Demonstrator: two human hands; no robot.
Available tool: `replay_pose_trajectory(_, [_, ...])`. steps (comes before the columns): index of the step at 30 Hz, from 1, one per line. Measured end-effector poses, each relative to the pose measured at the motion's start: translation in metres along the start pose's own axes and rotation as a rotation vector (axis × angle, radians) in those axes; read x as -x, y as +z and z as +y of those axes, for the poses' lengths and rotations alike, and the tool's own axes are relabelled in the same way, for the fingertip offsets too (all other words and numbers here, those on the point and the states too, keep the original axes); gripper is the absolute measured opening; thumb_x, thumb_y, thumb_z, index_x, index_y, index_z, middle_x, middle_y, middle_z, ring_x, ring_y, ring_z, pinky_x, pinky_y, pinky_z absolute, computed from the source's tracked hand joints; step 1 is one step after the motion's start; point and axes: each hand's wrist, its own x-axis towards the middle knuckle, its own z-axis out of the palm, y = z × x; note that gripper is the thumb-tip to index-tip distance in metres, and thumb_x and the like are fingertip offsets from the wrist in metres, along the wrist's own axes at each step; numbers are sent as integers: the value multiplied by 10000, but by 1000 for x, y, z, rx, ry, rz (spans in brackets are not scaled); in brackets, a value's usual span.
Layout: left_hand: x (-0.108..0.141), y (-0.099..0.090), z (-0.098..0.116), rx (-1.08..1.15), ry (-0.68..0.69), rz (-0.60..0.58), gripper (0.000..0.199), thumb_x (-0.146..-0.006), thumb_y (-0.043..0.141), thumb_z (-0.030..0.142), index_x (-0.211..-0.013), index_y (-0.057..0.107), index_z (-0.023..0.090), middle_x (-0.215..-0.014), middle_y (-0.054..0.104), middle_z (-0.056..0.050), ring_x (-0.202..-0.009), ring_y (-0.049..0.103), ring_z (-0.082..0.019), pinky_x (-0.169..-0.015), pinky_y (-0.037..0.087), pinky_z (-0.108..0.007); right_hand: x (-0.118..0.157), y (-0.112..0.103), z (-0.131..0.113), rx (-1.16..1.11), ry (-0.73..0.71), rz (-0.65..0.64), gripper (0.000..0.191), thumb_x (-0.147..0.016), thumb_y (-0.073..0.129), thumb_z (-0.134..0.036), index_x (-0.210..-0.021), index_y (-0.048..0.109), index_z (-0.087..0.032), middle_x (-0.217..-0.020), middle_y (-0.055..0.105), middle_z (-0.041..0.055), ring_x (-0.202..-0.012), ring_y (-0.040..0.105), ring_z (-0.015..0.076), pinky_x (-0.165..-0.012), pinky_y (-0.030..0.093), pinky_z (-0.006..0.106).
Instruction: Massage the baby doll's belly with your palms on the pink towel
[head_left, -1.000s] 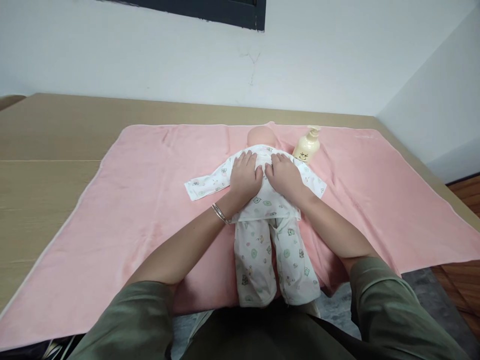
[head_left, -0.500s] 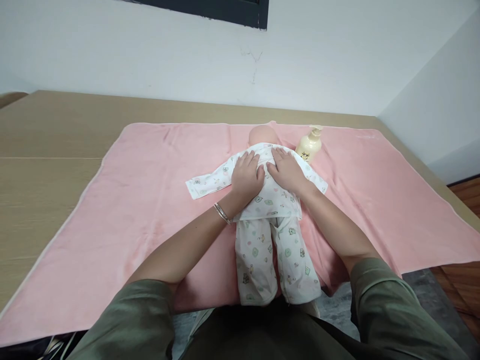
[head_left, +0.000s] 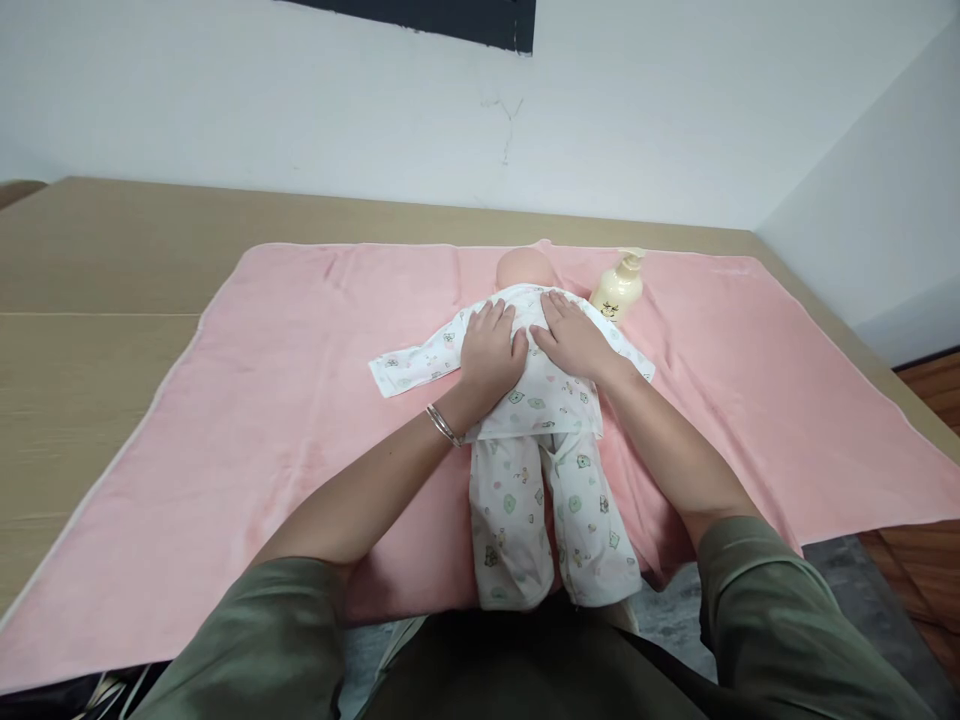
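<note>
A baby doll [head_left: 544, 400] in a white printed top and trousers lies on a pink blanket [head_left: 300, 400], its bare head [head_left: 525, 268] at the far end. It appears to lie face down, as no face shows. My left hand [head_left: 491, 348] rests flat on the left of its upper back, fingers stretched toward the head. On the right of the back lies my right hand [head_left: 574, 338], also flat, fingers pointing away from me. The thumbs point toward each other with a small gap between. The doll's sleeves spread out to both sides.
A cream pump bottle [head_left: 619, 287] leans or stands on the blanket just beyond the doll's right sleeve. Under the blanket is a wooden table [head_left: 135, 250], its far edge near a white wall [head_left: 375, 120]. The trouser legs reach the near blanket edge, by my body.
Both hands stay flat on the doll's back with hardly any movement. The whole view has shifted very slightly.
</note>
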Motion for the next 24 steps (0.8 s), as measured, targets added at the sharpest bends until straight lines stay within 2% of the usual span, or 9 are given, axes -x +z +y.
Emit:
replay_pose_trajectory(7, [4,3,-1,5,32,93,395,-951,385,290,-1183,643,103,-1304,647,-176,-1295,559,-308,-1112,445,-512,1,5,1,-2,-21,75,655,-987,304,-361,-1497,278,49,-1569,276,241,-1491,236,317,-1236,179,496])
replay_pose_trajectory(17, [3,2,-1,3,54,113,384,-952,392,290,-1164,651,103,-1269,668,-176,-1273,579,-308,-1094,464,-516,1,5,0,13,-3,76,647,-991,314,-355,-1503,275,38,-1572,282,232,-1491,236,310,-1239,175,459])
replay_pose_trajectory(20, [5,2,0,12,65,131,365,-953,388,277,-1116,674,116,-1236,690,-162,-1252,598,-298,-1079,482,-506,2,8,-4,38,33,105,634,-991,317,-348,-1500,292,28,-1556,317,232,-1475,273,327,-1224,208,474])
replay_pose_trajectory(24, [6,0,2,14,50,120,363,-948,389,262,-1108,681,119,-1239,691,-150,-1256,597,-291,-1088,478,-487,6,12,-11,120,122,217,596,-988,352,-341,-1462,382,17,-1470,450,249,-1395,405,349,-1170,312,450])
